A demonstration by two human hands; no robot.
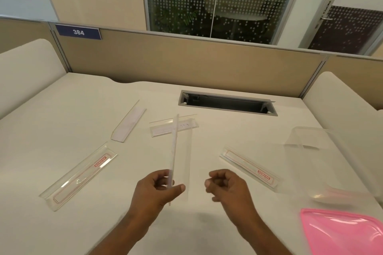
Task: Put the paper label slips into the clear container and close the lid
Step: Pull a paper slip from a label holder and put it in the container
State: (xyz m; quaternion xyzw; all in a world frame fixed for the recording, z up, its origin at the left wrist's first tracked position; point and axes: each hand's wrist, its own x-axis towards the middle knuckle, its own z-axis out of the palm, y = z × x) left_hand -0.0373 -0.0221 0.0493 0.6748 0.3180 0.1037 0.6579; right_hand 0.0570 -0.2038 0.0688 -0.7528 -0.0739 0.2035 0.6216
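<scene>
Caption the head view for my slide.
Left hand holds a clear strip; right hand curled, holding nothing.

clear plastic, cream desk, one pink lid
the label holder (81, 174) is clear with red print, the lid (342, 232) pink, the desk (83, 223) cream, the sign (78, 32) navy with white digits.

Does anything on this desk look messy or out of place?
Somewhat. The clear label holders lie scattered at different angles, not lined up. The pink lid lies off the clear container, which stands open. The left hand holds one holder tilted upward. Nothing looks spilled or broken.
</scene>
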